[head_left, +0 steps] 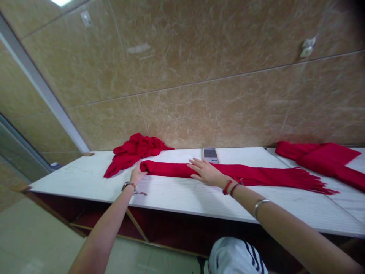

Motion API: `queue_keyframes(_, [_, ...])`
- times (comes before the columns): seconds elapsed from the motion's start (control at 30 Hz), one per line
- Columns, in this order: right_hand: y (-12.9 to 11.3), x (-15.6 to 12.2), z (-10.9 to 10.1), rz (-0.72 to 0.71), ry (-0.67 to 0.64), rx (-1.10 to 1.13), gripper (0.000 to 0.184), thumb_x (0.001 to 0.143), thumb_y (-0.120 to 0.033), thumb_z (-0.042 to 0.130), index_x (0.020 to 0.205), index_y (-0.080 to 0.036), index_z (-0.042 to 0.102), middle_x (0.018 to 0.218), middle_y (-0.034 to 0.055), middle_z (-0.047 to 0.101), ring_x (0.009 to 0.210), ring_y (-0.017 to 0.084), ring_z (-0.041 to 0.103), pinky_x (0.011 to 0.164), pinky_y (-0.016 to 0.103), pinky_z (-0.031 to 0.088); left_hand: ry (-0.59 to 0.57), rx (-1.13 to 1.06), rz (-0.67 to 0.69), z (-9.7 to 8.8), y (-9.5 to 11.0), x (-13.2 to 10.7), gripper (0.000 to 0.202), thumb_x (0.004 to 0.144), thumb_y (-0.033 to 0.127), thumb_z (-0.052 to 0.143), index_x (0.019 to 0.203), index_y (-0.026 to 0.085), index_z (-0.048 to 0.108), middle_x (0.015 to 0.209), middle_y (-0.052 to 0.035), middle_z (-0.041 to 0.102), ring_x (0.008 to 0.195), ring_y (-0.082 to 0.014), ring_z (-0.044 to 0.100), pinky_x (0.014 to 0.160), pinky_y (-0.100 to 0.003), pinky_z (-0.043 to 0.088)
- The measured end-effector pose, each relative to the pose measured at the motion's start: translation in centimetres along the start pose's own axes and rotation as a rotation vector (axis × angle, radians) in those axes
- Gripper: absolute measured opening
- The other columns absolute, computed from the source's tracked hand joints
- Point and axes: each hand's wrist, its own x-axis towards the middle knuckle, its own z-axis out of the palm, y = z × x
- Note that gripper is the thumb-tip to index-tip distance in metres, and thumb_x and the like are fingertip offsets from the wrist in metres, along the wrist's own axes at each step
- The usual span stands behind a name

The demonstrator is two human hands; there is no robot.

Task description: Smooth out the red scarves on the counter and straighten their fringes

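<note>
A long red scarf point(256, 175) lies in a narrow strip along the white counter, its fringe spread out at the right end. At the strip's left end the cloth is folded or rolled over, and my left hand point(138, 174) grips it there; some of its fingers are hidden behind the cloth. My right hand point(207, 173) rests flat on the middle of the strip with its fingers apart. Behind my left hand sits a crumpled heap of red cloth point(137, 150), touching neither hand.
The white counter point(176, 194) runs along a tan tiled wall, with dark red shelves below. A phone-like flat device point(210, 155) lies near the wall. More red cloth point(319, 160) lies folded over at the right. Wall sockets point(308, 47) are higher up.
</note>
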Motion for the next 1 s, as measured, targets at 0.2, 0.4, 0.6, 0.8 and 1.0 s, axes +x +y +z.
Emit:
queue_keyframes(0.2, [-2.4,1.8,5.0,0.083,-0.083,0.021,0.042,0.088,-0.03,0.039,0.128,-0.017,0.045,0.133,0.0128,0.045,0.124,0.027,0.037,0.1,0.049,0.03,0.003,0.136,0.05,-1.1,-0.9,-0.4,0.052,0.07,0.007,0.053,0.12,0.014,0.047,0.111,-0.0113,0.061,0.104,-0.0231,0.056,0.091,-0.033,0.042])
queue_keyframes(0.4, [-2.6,1.4,3.3,-0.022,-0.009,-0.059,0.042,0.088,-0.026,0.038,0.128,-0.016,0.046,0.132,0.0131,0.046,0.123,0.028,0.038,0.104,0.05,0.022,-0.007,0.197,0.069,-1.8,-2.0,-0.1,0.05,0.071,0.006,0.051,0.12,0.012,0.046,0.113,-0.0144,0.059,0.107,-0.0254,0.054,0.093,-0.037,0.04])
queue_keyframes(0.6, [3.1,-4.8,1.3,0.358,0.1,-0.024,0.05,0.091,-0.04,0.025,0.135,-0.017,0.034,0.134,0.0125,0.043,0.123,0.026,0.039,0.099,0.047,0.032,-0.029,0.195,0.034,-1.6,-3.1,-0.4,0.049,0.074,0.019,0.057,0.121,0.013,0.043,0.111,-0.0123,0.061,0.1,-0.0228,0.059,0.085,-0.032,0.045])
queue_keyframes(0.8, [6.4,-9.9,2.5,0.326,-0.084,-0.12,0.049,0.091,-0.04,0.023,0.134,-0.019,0.037,0.137,0.0114,0.039,0.125,0.028,0.036,0.097,0.053,0.032,-0.035,0.373,0.066,-2.5,-3.7,0.3,0.049,0.075,0.011,0.051,0.123,0.012,0.044,0.106,-0.0128,0.061,0.102,-0.0245,0.056,0.089,-0.034,0.041])
queue_keyframes(1.0, [6.6,-9.1,0.6,0.307,-0.142,-0.093,0.052,0.091,-0.044,0.024,0.134,-0.018,0.037,0.137,0.0139,0.039,0.125,0.029,0.036,0.095,0.053,0.035,0.056,0.499,-0.072,-1.7,-0.9,-1.1,0.057,0.079,0.016,0.046,0.134,0.011,0.031,0.11,-0.0197,0.053,0.103,-0.0318,0.052,0.082,-0.043,0.043])
